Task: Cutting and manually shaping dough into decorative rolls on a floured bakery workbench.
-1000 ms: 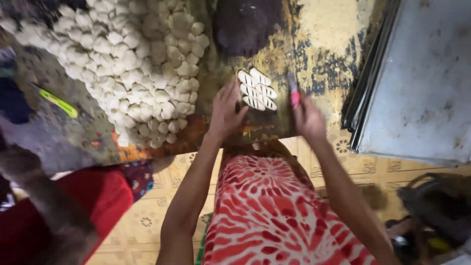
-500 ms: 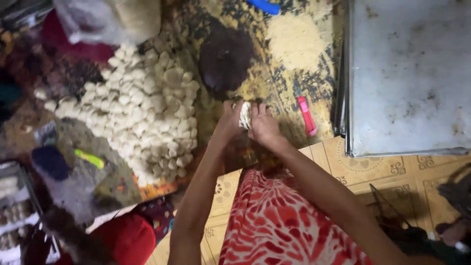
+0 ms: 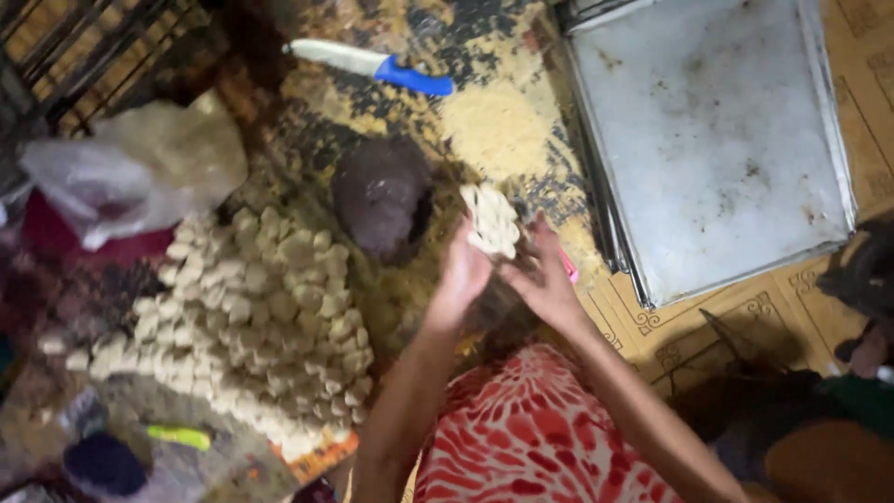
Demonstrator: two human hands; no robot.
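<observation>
Both hands [image 3: 503, 279] cup white pieces [image 3: 492, 220] (metal tray [image 3: 717, 140] beside).

Stack of small pale dough pieces [image 3: 491, 220]: off-white, roughly square, pressed together into one compact upright bundle, raised off the worn yellow-black surface [image 3: 494, 121]. It sits between both hands, just right of the dark round lump [image 3: 382, 197]. Blur hides the piece count and edges.
</observation>
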